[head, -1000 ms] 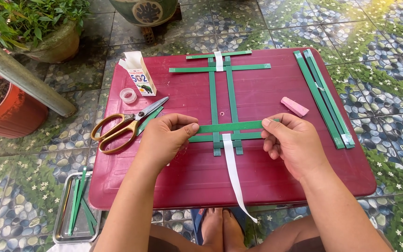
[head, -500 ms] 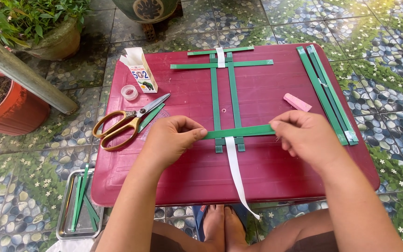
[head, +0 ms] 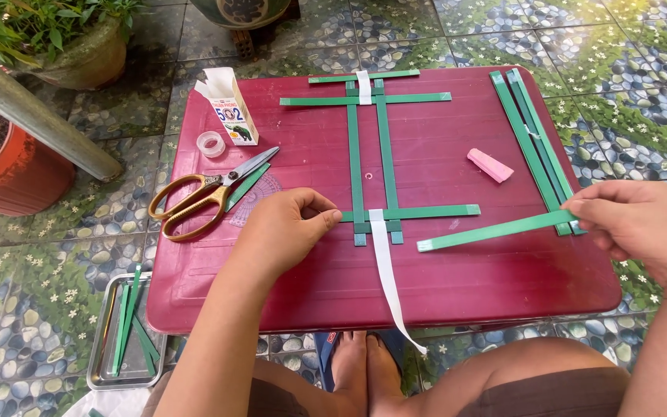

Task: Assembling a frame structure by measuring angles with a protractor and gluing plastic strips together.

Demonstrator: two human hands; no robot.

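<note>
My left hand (head: 287,232) pinches the left end of the lower cross strip (head: 411,212) on the green strip lattice (head: 372,154), mid-table; my right hand (head: 642,228) grips a loose green strip (head: 496,230) by its end at 3 o'clock. The strip looks light, thin, springy and probably slick, so I judge an end pinch best.
</note>
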